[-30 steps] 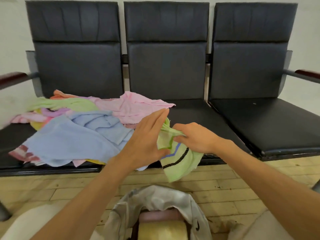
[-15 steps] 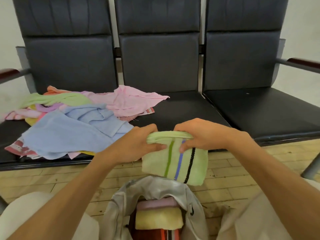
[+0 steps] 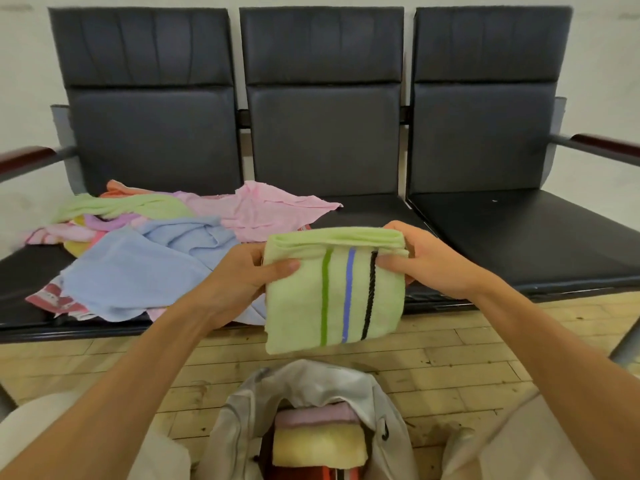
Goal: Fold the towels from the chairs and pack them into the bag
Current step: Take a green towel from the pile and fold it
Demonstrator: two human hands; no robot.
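A folded light green towel [image 3: 298, 306] with green, blue and black stripes hangs in front of the seats. My left hand [image 3: 242, 275] pinches its upper left corner and my right hand [image 3: 429, 258] its upper right corner. Below it, an open grey bag [image 3: 239, 420] stands on the floor with a folded pink towel [image 3: 315, 414] and a folded yellow towel [image 3: 318, 448] inside. A loose pile lies on the left seat: a blue towel [image 3: 138, 275], a pink towel [image 3: 263, 209], a green towel [image 3: 121, 206] and others beneath.
Three joined black chairs [image 3: 322, 133] stand against a white wall; the right seat [image 3: 512, 233] holds nothing. Wooden armrests [image 3: 24, 157] stick out at both ends. A wood plank floor [image 3: 450, 355] runs below, and my knees frame the bag.
The green towel went from a bunched strip to a flat folded rectangle, stretched wider between my hands. My hands moved apart along its top edge.
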